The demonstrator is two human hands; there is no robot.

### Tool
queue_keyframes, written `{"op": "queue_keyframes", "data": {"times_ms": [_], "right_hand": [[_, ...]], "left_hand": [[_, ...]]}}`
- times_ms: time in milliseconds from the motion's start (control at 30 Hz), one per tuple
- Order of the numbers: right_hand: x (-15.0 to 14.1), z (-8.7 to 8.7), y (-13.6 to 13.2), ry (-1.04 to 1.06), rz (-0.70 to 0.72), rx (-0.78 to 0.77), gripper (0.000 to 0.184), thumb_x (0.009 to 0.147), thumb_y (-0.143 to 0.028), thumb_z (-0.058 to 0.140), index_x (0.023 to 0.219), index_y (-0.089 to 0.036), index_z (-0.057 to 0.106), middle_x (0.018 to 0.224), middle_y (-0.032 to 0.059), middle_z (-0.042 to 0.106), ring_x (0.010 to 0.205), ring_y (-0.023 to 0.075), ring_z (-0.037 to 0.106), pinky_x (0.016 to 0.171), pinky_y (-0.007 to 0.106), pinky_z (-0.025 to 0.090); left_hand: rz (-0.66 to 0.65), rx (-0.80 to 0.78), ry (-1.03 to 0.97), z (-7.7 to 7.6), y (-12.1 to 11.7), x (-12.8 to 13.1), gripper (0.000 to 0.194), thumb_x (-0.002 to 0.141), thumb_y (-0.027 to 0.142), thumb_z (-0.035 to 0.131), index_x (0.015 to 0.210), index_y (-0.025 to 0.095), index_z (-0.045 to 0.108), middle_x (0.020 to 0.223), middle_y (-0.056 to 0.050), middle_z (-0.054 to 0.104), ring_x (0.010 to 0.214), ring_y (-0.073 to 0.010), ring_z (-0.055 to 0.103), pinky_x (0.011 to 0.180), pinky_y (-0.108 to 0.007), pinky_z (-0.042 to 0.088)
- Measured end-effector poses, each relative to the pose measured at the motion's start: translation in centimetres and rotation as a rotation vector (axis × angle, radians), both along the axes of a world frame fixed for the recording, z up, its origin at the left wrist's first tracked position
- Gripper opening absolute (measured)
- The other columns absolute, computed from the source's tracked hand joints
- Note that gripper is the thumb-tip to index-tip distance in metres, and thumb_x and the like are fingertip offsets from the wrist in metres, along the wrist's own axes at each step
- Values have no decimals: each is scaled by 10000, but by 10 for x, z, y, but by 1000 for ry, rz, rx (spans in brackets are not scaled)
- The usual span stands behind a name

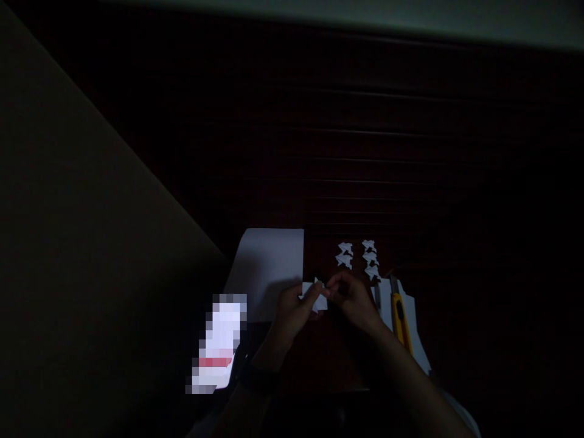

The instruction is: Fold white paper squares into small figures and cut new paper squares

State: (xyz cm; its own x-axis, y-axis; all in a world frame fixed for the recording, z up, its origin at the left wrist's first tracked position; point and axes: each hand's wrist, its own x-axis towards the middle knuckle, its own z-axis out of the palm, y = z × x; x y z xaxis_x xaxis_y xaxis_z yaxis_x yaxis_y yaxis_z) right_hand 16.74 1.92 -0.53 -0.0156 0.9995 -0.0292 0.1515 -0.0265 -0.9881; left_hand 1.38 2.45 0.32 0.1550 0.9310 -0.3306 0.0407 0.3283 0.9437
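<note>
A small piece of folded white paper is held up in front of me. My left hand grips it, with the thumb pressed over its face. From the other side, my right hand pinches at the paper's right edge, thumb and forefinger together. Beyond my right hand lie several small folded paper figures, set in two columns. A stack of white paper lies to the left of my left hand. The fingertips are dim and partly hidden behind the paper.
At right, a yellow utility knife lies on white paper sheets, close to my right forearm. A dark pen-like item rests beside it. A lit, pixelated screen glows at lower left. The dark tabletop is poorly lit.
</note>
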Motion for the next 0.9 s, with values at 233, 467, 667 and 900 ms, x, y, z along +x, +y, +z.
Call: {"op": "queue_keyframes", "data": {"times_ms": [233, 467, 667, 900], "right_hand": [[-1, 4, -3, -102, 3, 47, 148, 795, -315, 601, 880, -200, 560, 664, -23, 558, 599, 131, 518, 548, 234, 397], [-1, 5, -5, -153, -30, 81, 120, 799, -252, 564, 909, -211, 539, 690, -24, 542, 619, 137, 513, 563, 237, 400], [-4, 9, -7, -156, -20, 96, 107, 820, -266, 545, 914, -216, 534, 719, -18, 545, 636, 139, 515, 571, 239, 401], [-6, 13, -10, -145, -58, 124, 141, 861, -302, 515, 973, -218, 525, 764, -7, 567, 684, 148, 538, 609, 245, 416]], "left_hand": [[-44, -69, -84, 0, -2, -1, 368, 742, 465, 632, 868, 129, 710, 762, -78, 685, 554, -136, 627, 480, -231, 518], [-19, -31, -47, -2, -5, 1, 351, 720, 444, 658, 855, 124, 708, 712, -72, 694, 508, -134, 621, 444, -223, 498], [17, 12, -11, -3, -6, 3, 345, 738, 450, 636, 807, 116, 688, 649, -55, 674, 474, -125, 601, 416, -210, 480], [46, 97, 71, 5, -7, 5, 321, 768, 442, 601, 810, 133, 677, 699, -49, 690, 526, -154, 619, 445, -233, 488]]}}
